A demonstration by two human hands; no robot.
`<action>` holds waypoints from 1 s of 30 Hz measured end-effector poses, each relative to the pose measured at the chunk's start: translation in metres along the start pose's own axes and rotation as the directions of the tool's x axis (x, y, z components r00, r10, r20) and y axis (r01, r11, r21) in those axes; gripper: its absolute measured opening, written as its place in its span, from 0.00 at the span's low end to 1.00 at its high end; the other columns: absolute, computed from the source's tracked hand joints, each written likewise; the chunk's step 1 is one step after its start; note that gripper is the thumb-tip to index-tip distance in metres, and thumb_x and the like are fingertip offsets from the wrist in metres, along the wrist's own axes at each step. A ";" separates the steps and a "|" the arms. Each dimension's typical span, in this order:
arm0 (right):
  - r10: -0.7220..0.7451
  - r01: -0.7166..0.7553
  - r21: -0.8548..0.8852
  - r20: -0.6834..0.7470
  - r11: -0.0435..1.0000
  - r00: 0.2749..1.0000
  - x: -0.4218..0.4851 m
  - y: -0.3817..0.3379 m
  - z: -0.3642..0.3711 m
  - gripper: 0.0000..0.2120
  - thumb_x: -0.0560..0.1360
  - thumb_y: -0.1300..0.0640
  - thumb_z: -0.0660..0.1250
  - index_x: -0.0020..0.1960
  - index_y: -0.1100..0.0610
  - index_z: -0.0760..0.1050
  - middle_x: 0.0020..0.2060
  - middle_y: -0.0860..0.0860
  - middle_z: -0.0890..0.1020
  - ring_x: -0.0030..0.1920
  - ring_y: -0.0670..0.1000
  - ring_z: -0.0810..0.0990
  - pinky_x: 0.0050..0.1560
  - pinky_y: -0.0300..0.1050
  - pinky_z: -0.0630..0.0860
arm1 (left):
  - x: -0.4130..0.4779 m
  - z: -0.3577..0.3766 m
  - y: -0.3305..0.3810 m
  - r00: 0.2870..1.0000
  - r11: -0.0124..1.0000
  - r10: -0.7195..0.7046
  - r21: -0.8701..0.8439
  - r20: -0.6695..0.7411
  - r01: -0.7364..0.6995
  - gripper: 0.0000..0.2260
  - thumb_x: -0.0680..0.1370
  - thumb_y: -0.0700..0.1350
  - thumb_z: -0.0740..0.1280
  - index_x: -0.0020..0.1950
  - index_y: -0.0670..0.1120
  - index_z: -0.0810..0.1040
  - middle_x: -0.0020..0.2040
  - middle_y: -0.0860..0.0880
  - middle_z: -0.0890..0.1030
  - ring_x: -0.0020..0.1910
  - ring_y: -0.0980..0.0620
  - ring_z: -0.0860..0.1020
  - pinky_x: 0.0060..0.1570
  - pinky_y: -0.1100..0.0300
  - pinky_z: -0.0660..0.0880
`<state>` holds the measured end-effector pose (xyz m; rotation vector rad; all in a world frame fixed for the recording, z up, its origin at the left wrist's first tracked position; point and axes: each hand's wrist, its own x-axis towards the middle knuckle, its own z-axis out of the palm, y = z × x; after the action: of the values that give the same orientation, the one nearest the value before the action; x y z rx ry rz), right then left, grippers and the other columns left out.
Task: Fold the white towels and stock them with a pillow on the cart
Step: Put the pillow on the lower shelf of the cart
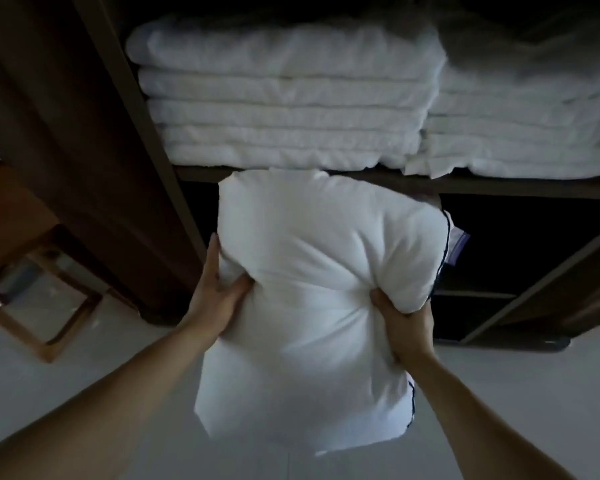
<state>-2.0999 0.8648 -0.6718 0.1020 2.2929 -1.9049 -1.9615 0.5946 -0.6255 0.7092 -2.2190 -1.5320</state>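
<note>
A plump white pillow (pixel 312 299) with dark piping on its right edge hangs upright in front of the dark cart (pixel 499 187). My left hand (pixel 219 292) grips its left side, thumb pressed into the fabric. My right hand (pixel 402 323) grips its right side lower down, fingers dug into the filling. The pillow's top reaches the edge of the shelf that bears the towels. Two stacks of folded white towels lie on that shelf: a left stack (pixel 284 98) of several, and a right stack (pixel 520 133) beside it, touching it.
Below the towel shelf the cart has a dark open compartment (pixel 520 244) with a lower shelf. A dark wooden panel (pixel 66 140) stands left of the cart. A wooden-framed piece (pixel 39 306) stands on the pale floor (pixel 66 393) at the left.
</note>
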 end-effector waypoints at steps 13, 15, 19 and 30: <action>0.109 -0.090 -0.144 0.127 0.985 0.986 0.131 -0.018 0.022 0.42 0.63 0.37 0.79 0.69 0.56 0.71 0.60 0.54 0.80 0.54 0.55 0.80 0.52 0.47 0.75 | 0.129 0.043 0.004 0.964 0.635 0.202 0.726 0.171 -0.262 0.35 0.82 0.45 0.57 0.76 0.66 0.35 0.82 0.52 0.43 0.80 0.41 0.41 0.77 0.42 0.52; 0.133 -0.114 -0.166 0.109 0.980 0.985 0.140 -0.021 0.029 0.42 0.66 0.38 0.78 0.70 0.59 0.69 0.62 0.56 0.79 0.58 0.58 0.79 0.57 0.49 0.75 | 0.139 0.045 0.011 0.963 0.678 0.223 0.685 0.154 -0.267 0.31 0.83 0.44 0.57 0.80 0.59 0.44 0.82 0.49 0.47 0.80 0.42 0.43 0.78 0.46 0.51; 0.168 -0.143 -0.212 0.106 0.967 0.980 0.139 -0.027 0.031 0.46 0.67 0.36 0.76 0.72 0.64 0.67 0.65 0.60 0.77 0.63 0.60 0.77 0.63 0.50 0.73 | 0.097 0.025 0.010 0.932 0.805 0.361 0.497 0.020 -0.323 0.27 0.83 0.55 0.59 0.80 0.49 0.60 0.81 0.50 0.54 0.80 0.51 0.51 0.76 0.61 0.51; 0.146 -0.109 -0.143 0.279 0.984 0.949 0.126 -0.048 -0.002 0.37 0.63 0.30 0.75 0.61 0.56 0.79 0.50 0.52 0.84 0.42 0.52 0.85 0.41 0.42 0.77 | -0.021 0.020 -0.012 0.542 -0.057 0.546 0.674 0.639 -0.736 0.52 0.63 0.75 0.68 0.81 0.58 0.52 0.79 0.35 0.53 0.76 0.26 0.54 0.59 0.23 0.66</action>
<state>-2.2319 0.8520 -0.6457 -0.0396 2.1462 -1.5890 -1.9528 0.6189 -0.6444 -0.4185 -2.7483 0.3614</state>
